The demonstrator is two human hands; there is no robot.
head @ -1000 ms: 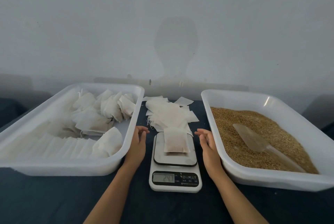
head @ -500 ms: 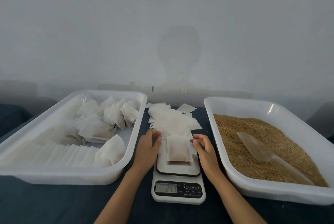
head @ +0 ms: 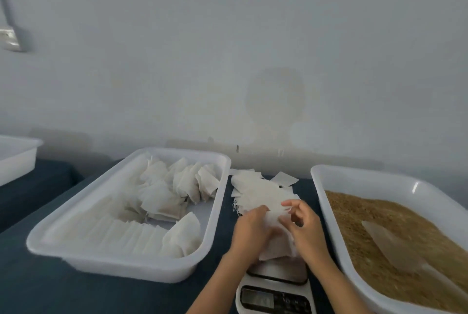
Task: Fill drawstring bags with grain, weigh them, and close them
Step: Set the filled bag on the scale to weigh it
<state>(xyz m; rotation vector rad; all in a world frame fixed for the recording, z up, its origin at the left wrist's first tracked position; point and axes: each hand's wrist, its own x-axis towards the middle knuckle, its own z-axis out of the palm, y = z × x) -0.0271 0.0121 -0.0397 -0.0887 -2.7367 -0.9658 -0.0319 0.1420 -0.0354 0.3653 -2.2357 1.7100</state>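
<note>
A white filled bag [head: 277, 242] sits over the small kitchen scale [head: 276, 288] at the bottom centre. My left hand [head: 250, 231] grips the bag's left side near its top. My right hand [head: 302, 227] pinches the bag's top right edge, fingers curled. Much of the bag is hidden under both hands. Brown grain [head: 405, 232] fills the white tray [head: 326, 179] on the right, with a clear plastic scoop [head: 390, 245] lying in it. The scale's display is too blurred to read.
A white tray [head: 121, 260] on the left holds several filled bags [head: 177, 187] and a row of flat ones. A pile of empty bags [head: 260, 192] lies on the dark cloth behind the scale. Another white tray's corner [head: 17, 156] shows at far left. A wall stands behind.
Both hands have moved in from the scale's sides and taken hold of the bag's top. The camera has tilted up, so the scale sits lower in view.
</note>
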